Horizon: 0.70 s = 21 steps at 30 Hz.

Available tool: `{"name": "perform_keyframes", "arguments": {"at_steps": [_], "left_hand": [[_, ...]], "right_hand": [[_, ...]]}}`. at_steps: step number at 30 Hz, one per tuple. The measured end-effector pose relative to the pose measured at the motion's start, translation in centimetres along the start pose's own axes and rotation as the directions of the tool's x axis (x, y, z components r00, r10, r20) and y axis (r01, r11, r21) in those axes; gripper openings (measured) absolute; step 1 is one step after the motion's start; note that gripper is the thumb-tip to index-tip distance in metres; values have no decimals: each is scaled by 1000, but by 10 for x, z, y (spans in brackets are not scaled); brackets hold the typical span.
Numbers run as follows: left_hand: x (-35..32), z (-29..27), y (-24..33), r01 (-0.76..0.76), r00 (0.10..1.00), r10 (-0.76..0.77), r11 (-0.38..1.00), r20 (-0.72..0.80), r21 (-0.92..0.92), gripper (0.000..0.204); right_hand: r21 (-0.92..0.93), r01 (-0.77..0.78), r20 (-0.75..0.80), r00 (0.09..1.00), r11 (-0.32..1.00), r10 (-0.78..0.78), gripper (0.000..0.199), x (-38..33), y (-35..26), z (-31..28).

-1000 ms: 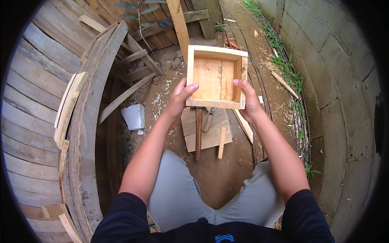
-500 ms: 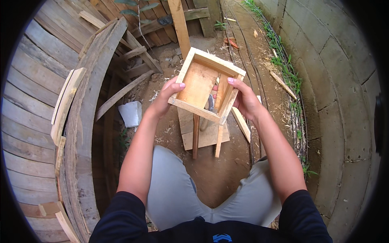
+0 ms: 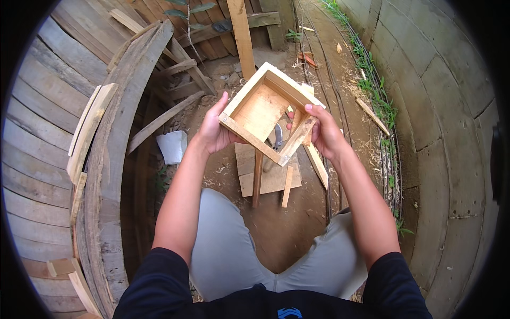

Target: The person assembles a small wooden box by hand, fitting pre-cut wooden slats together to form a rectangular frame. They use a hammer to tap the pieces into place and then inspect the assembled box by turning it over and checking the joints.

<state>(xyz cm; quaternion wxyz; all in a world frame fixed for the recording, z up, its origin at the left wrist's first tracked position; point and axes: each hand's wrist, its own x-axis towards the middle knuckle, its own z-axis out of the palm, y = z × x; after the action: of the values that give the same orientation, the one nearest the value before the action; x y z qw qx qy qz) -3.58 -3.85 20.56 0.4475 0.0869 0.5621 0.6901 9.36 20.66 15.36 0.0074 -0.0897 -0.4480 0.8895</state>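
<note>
A shallow wooden box (image 3: 241, 129) of pale boards is held tilted over my knees. A board panel (image 3: 260, 108) covers part of its bottom, and a gap shows at the right side. My left hand (image 3: 215, 129) supports the left corner, its thumb raised off the rim and its fingers hidden beneath. With the thumb on the right rim, my right hand (image 3: 325, 133) grips the box, and some of its fingers show through the gap. Below lies a hammer (image 3: 257, 183), its curved metal head visible through the gap, over a wooden block (image 3: 246, 169).
A thin wood strip (image 3: 287, 187) lies by the block, and another offcut (image 3: 317, 167) is to the right. A white block (image 3: 172, 147) sits on the ground at left. Weathered planks (image 3: 106, 175) line the left; a concrete wall (image 3: 446, 133) and long rods (image 3: 332, 80) run along the right.
The box has turned a little clockwise in my hands. My left thumb has lifted off the rim, and the left hand has shifted slightly outward. My right hand keeps its grip.
</note>
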Motion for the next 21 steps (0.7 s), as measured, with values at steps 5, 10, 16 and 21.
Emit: {"name": "perform_keyframes", "arguments": {"at_steps": [5, 10, 16, 21], "left_hand": [[-2, 1, -2, -84, 995, 83, 996, 51, 14, 80], [3, 9, -4, -286, 958, 287, 955, 0, -78, 88], [8, 36, -16, -446, 893, 438, 892, -103, -71, 71], [16, 45, -27, -477, 863, 470, 879, -186, 6, 56]], "right_hand": [[72, 62, -12, 998, 995, -61, 62, -5, 0, 10], [159, 170, -154, 977, 973, -145, 65, -4, 4, 20], [378, 207, -260, 959, 902, -111, 65, -4, 11, 30], [348, 218, -225, 964, 912, -144, 76, -6, 16, 34]]}}
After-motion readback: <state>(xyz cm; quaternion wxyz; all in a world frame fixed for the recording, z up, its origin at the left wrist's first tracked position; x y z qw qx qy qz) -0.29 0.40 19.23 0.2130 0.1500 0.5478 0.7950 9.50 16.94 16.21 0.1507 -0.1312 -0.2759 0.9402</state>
